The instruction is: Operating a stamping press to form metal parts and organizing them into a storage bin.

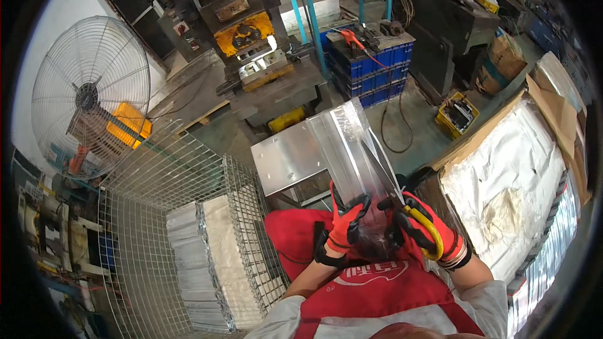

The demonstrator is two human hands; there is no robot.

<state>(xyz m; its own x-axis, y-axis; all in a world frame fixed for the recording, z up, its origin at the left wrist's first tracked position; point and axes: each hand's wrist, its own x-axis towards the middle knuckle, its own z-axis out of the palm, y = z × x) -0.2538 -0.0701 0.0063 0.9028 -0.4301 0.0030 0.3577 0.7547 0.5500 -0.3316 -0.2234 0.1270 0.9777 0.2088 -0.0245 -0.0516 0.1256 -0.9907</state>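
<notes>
Pointing away from the person and a little left, the scissors [432, 232] lie over the right side of the film-wrapped bundle [342, 132], blades roughly along its long axis. The right hand's [449, 231] fingers are clamped on the yellow handle, a grip that likely lets it work the blades. The left hand [345, 221] is at the bundle's near end, thumb and fingers apart, perhaps to steady the film; contact is hard to tell. Beside the bundle is a silver counter [286, 158]; left, a wire cage [166, 182].
</notes>
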